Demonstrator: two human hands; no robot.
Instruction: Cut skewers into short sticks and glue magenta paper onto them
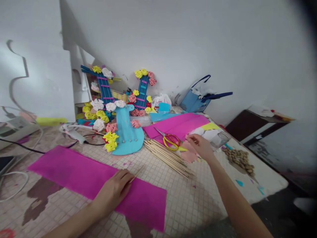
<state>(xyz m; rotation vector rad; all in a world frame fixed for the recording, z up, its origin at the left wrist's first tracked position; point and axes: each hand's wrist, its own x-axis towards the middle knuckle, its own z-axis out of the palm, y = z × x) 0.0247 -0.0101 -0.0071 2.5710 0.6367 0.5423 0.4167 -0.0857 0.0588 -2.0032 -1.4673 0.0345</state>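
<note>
My left hand (114, 190) rests on a magenta sheet of paper (74, 170) that lies flat on the table. A thin wooden stick (136, 172), partly blurred, pokes out between its closed fingers. To the right, my right hand (201, 145) hovers by pink paper scraps (189, 152), its fingertips pinched together; what they hold, if anything, is too small to name. Between the hands lies a bundle of wooden sticks (169, 158). Scissors (171, 140) with red and yellow handles lie partly open on more magenta paper (178, 124) behind the bundle.
A light-blue guitar-shaped piece (128, 134) with paper flowers lies behind the sheet; two dark-blue decorated pieces (143, 92) stand behind. A glue gun (75, 134) and cords are at left. Pebbles (239, 160) and a clear jar (220, 139) sit right, below a blue bag (194, 99).
</note>
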